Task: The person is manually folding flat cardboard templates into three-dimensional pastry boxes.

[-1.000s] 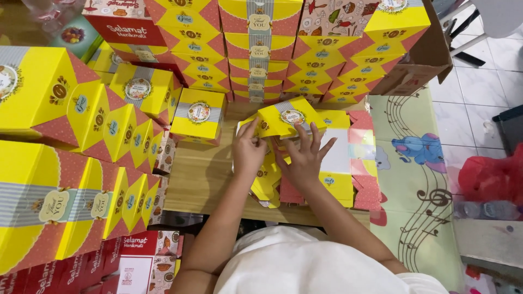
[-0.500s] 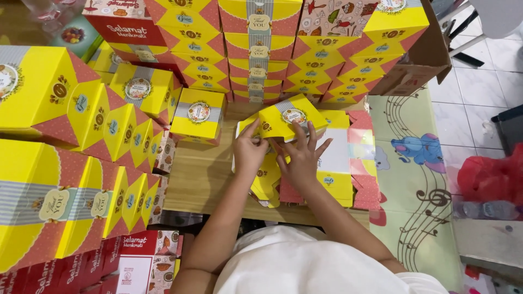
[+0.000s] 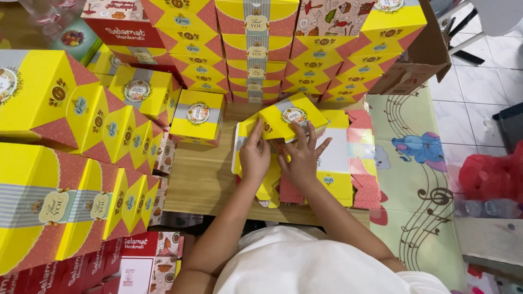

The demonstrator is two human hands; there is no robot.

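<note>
Cardboard's thin and light, so you're pinching that half-folded yellow box (image 3: pixel 286 121) by its creased edges over the flat blanks (image 3: pixel 338 163) on the wooden table (image 3: pixel 199 179). Your left hand (image 3: pixel 255 155) is gripping its left flap, right hand (image 3: pixel 299 160) is pressing the front with fingers spread. Compared to a second ago, your left hand's slid further up the flap.

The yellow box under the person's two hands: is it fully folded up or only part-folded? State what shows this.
Part-folded. The yellow box has its lid panel raised while the left hand and right hand press loose flaps; flat blanks lie beneath.
</note>
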